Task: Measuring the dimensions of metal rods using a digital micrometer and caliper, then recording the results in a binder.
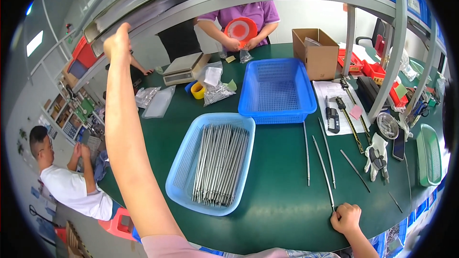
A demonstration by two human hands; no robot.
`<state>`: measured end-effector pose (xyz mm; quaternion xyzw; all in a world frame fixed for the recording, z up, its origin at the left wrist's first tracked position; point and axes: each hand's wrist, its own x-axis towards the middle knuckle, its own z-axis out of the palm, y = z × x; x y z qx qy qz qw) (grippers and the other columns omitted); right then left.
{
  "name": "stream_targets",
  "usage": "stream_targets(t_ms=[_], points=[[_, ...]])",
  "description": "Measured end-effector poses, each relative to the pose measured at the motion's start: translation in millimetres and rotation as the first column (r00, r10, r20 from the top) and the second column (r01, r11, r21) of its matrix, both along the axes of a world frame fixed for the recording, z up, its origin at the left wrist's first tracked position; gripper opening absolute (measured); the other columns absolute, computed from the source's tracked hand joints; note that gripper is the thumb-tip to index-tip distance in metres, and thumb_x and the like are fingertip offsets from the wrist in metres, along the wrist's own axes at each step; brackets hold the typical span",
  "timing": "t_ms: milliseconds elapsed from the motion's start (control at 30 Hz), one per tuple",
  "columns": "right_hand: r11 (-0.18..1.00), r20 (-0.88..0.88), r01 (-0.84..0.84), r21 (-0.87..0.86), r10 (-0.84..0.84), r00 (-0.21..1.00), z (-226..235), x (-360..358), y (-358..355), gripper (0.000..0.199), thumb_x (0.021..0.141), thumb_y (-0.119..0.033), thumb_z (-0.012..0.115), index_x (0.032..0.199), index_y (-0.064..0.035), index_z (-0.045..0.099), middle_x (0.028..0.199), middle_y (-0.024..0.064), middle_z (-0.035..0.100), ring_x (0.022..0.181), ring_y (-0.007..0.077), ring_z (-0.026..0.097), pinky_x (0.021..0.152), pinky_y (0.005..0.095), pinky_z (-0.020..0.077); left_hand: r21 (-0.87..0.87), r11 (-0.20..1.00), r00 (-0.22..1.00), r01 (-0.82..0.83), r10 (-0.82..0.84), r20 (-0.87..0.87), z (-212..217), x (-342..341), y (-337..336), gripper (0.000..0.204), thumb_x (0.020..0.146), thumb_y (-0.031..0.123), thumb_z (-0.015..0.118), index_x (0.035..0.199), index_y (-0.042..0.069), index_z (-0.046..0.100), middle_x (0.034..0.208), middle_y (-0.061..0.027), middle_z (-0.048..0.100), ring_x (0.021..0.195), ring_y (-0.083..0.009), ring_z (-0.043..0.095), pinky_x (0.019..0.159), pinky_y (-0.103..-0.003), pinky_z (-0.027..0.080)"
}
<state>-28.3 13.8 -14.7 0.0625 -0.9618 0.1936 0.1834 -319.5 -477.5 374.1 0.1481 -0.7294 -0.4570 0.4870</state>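
Note:
My left arm is stretched far up and away; my left hand [117, 42] is near the metal shelf edge [143, 16] at the upper left, fingers bunched, and I cannot see whether it holds anything. My right hand [346, 217] rests closed at the near edge of the green table [282, 205], pinching the near end of a long thin metal rod [323, 172]. Two more rods [306, 153] lie parallel beside it. A light blue basket [191, 162] in front of me holds several metal rods [220, 162].
An empty darker blue basket [277, 91] sits behind. A person across the table holds a red round dish [241, 29]. A cardboard box [315, 52], a scale [184, 67], plastic bags [215, 86], calipers [351, 119], a white glove [375, 155], a green basket [430, 155]. Another person sits lower left.

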Motion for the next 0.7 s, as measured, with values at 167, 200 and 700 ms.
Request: stream_targets(t_ms=[167,200,700], points=[[1.0,-0.017,0.021,0.021,-0.021,1.0,1,-2,1,0.02,0.053,-0.012,0.059,0.045,-0.0098,0.041,0.048,0.0061,0.043,0.04,0.0276,0.042,0.043,0.0379,0.0318,0.336,0.8,0.86,0.497,-0.506,-0.067,35,18,23,0.042,0.083,0.033,0.049,0.098,-0.005,0.054,0.085,-0.0116,0.062,0.063,-0.0151,0.059,0.049,-0.023,0.048],[0.999,-0.03,0.028,0.028,-0.027,0.999,0,-2,2,0.02,0.053,-0.013,0.059,0.044,-0.01,0.041,0.048,0.0065,0.043,0.04,0.0281,0.043,0.042,0.0384,0.0334,0.336,0.8,0.86,0.497,-0.506,-0.065,37,12,23,0.042,0.083,0.033,0.049,0.098,-0.005,0.054,0.085,-0.0116,0.062,0.063,-0.0151,0.059,0.049,-0.023,0.048],[1.0,0.016,0.011,0.011,-0.011,1.0,10,-2,-3,0.021,0.056,-0.015,0.059,0.044,-0.0102,0.043,0.046,0.0065,0.045,0.037,0.0272,0.044,0.04,0.0374,0.0355,0.228,0.531,0.578,0.816,-0.755,-0.311,10,36,21,0.049,0.069,0.025,0.052,0.107,-0.006,0.05,0.097,-0.0171,0.057,0.09,-0.0293,0.055,0.072,-0.037,0.048]])
